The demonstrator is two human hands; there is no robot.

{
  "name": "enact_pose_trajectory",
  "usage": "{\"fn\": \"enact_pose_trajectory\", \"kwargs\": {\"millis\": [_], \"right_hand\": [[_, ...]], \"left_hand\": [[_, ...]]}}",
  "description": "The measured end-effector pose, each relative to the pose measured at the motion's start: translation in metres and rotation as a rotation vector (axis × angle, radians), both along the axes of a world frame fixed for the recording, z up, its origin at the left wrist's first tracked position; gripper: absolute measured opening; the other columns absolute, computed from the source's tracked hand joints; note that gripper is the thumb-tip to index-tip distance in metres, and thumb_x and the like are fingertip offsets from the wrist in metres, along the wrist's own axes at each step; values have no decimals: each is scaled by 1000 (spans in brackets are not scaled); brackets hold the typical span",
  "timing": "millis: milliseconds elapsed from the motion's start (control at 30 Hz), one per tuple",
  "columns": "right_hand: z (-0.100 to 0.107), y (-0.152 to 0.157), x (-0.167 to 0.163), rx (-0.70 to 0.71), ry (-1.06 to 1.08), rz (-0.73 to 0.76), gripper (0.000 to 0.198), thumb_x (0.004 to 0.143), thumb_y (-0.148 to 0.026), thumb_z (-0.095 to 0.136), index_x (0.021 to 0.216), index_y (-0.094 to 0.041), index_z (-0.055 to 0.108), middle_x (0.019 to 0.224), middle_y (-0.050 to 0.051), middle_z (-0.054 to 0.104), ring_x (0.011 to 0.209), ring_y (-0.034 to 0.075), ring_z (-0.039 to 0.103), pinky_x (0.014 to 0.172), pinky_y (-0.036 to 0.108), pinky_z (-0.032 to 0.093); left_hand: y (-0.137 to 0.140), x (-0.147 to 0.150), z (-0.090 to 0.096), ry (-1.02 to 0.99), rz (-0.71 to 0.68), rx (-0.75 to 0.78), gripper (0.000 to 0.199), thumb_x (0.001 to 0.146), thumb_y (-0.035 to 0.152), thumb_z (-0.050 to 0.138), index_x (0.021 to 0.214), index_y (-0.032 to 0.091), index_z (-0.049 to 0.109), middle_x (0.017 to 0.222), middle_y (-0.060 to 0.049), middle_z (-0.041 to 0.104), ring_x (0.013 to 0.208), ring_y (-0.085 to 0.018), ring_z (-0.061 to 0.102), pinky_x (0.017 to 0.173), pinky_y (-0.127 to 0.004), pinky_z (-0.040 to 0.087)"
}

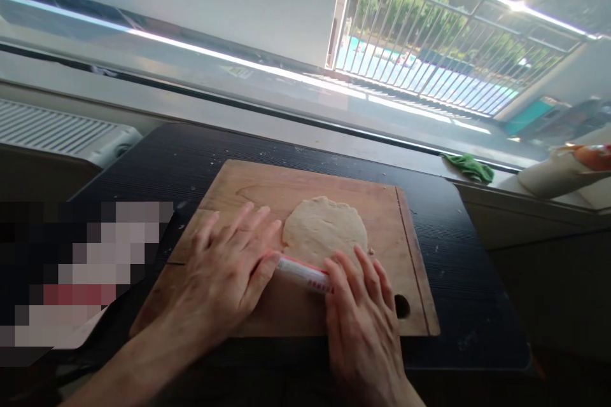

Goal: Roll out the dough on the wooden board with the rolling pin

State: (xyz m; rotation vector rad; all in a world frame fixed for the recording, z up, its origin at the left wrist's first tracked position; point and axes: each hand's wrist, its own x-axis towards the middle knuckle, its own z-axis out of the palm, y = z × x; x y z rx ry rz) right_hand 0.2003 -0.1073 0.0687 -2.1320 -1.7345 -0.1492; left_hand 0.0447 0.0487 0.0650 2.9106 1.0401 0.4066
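A flattened round of pale dough [324, 227] lies on a wooden cutting board [267, 179]. Along its near edge is a white rolling pin [301, 272] with a red edge and printed marks like a barcode; only its middle shows. My left hand [229, 261] rests over the pin's left end, palm down, fingers stretched out and spread toward the far side. Over the right end lies my right hand [365, 305], its fingers extended forward and slightly bent, the tips by the dough's near right edge. Both pin ends are hidden under my hands.
The board sits on a dark table [458, 280] dusted with flour specks. Beyond it runs a window sill with a green cloth [470, 167] and a white container [554, 172] at the right. A white radiator [67, 130] stands at the left, near a blurred-out patch.
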Motion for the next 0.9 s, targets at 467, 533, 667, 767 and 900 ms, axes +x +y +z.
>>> {"fn": "enact_pose_trajectory", "kwargs": {"millis": [467, 533, 667, 767, 900], "right_hand": [[-1, -3, 7, 24, 12, 2, 47, 89, -15, 42, 137, -14, 42, 142, 11, 46, 140, 27, 28, 108, 49, 36], [-4, -17, -1, 39, 4, 64, 51, 87, -13, 45, 137, -16, 41, 139, 10, 49, 138, 27, 32, 106, 49, 38], [2, 6, 14, 80, 89, 6, 46, 89, -17, 43, 135, -17, 43, 138, 11, 49, 138, 26, 31, 107, 50, 37], [7, 46, 37, 167, 119, -86, 43, 92, -25, 42, 134, -17, 44, 136, 11, 51, 137, 26, 32, 108, 51, 35], [5, 48, 37, 136, 93, -113, 45, 93, -29, 43, 136, -15, 42, 139, 12, 47, 138, 26, 29, 108, 50, 35]], "left_hand": [[-1, -2, 0, 11, -22, 13, 50, 93, 40, 33, 136, 19, 48, 145, -6, 45, 139, -28, 33, 112, -56, 21], [-13, -21, -5, -4, -57, 36, 55, 91, 43, 37, 140, 18, 42, 147, -6, 42, 139, -28, 33, 112, -55, 21], [-4, -10, -5, -11, -11, 17, 54, 91, 42, 35, 139, 19, 43, 147, -7, 42, 139, -29, 32, 113, -55, 19], [20, 22, 2, -34, 74, 14, 54, 93, 42, 30, 139, 17, 44, 144, -10, 45, 140, -29, 31, 114, -57, 17], [21, 25, 5, -40, 93, 3, 54, 94, 40, 30, 139, 14, 44, 144, -10, 46, 140, -28, 31, 114, -57, 18]]}}
